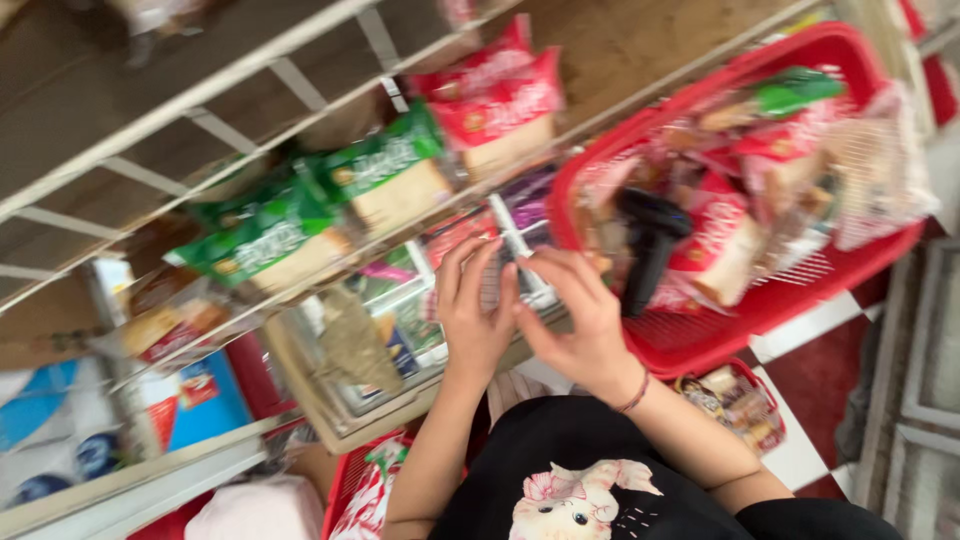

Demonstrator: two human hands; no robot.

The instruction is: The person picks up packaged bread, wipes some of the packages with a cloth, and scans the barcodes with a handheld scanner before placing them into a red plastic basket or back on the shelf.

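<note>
- Fingers (470,262) of the left hand (474,318) are spread and point up toward the shelf edge. Fingers of the right hand (578,322) are bunched together at the tips, touching or just short of the left palm. Blur hides whether they pinch anything, so I cannot tell.
- Both hands sit together at the front rail of the middle shelf (520,240), just left of the red basket (700,340).
- Nothing clearly in either hand. A small pale strip on the rail sits just above the fingertips; too smeared to say what it is.
- Progress, my read: shelf is part stocked. Two green bread packs (300,225) and a red bread pack (495,105) already lie on the rack, far and left of the hands.
- Still left: the basket is near full of bagged bread (735,235), mostly red wrappers, one green at the far side.
- A black handheld scanner (648,240) stands in the basket, just right of the right hand, not held.
- Bread look: sliced loaves in clear bags with coloured tops, soft, lying on their sides.
- A second, smaller red basket (740,400) with packets sits near, low on the floor, under the right forearm.
</note>
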